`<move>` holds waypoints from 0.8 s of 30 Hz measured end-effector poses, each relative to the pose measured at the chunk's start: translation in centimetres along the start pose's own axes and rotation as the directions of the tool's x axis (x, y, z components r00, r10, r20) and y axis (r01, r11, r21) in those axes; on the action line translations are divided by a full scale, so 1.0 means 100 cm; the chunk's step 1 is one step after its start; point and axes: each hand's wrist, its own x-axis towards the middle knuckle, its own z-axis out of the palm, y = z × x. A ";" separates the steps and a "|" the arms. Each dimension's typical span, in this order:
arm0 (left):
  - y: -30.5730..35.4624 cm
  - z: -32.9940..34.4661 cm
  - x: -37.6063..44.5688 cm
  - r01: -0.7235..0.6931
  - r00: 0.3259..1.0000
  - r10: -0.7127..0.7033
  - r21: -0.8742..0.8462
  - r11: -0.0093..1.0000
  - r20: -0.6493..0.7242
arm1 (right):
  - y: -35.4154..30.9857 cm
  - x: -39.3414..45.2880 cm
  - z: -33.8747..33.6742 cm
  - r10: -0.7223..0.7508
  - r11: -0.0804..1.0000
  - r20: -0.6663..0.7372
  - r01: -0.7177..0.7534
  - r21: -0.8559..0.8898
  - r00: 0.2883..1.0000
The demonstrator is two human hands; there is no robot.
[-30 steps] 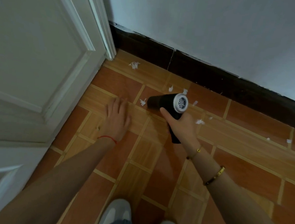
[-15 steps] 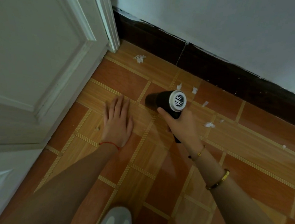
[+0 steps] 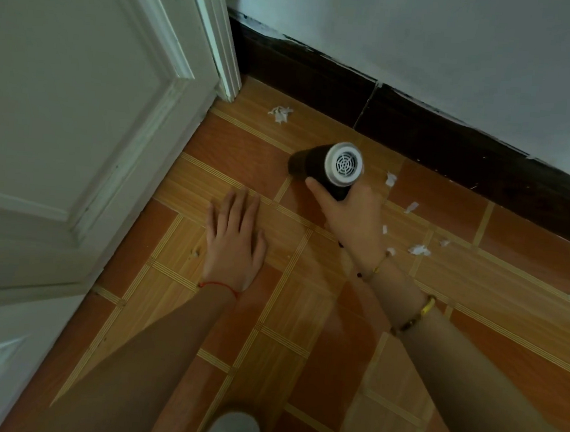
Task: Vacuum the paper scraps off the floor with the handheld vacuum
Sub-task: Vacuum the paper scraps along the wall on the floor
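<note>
My right hand [image 3: 351,217] grips the black handheld vacuum [image 3: 318,169], whose white grilled rear end faces the camera and whose nozzle points left and away along the tiled floor [image 3: 303,312]. My left hand [image 3: 235,239] lies flat on the floor, fingers spread, left of the vacuum. A clump of white paper scraps [image 3: 279,113] lies beyond the nozzle near the door frame. Several small paper bits [image 3: 419,249] are scattered to the right of my right hand, one larger paper scrap [image 3: 390,179] close to the vacuum's rear.
A white panelled door [image 3: 72,124] fills the left side. A dark skirting board [image 3: 420,131] under a pale wall runs along the back. The toe of a grey shoe [image 3: 232,430] shows at the bottom edge.
The vacuum has slid forward and left along the floor toward the corner. The scrap that lay at its nozzle and the one beside it are gone from sight. My left hand stays flat.
</note>
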 end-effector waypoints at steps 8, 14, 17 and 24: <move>0.000 0.001 0.001 0.011 1.000 -0.011 -0.001 1.000 0.004 | -0.022 0.060 0.025 -0.001 0.998 -0.091 0.007 0.064 0.996; 0.001 0.000 0.000 0.016 1.000 -0.016 0.017 1.000 0.004 | -0.033 0.086 0.029 -0.029 0.996 -0.039 0.033 0.087 0.999; 0.000 0.000 0.001 0.013 1.000 -0.014 0.018 1.000 0.006 | -0.034 0.092 0.027 -0.035 0.993 -0.013 0.037 0.116 0.999; 0.000 -0.001 0.000 0.009 1.000 -0.009 0.001 1.000 0.004 | -0.031 0.076 0.022 -0.060 0.996 0.024 0.058 0.063 0.998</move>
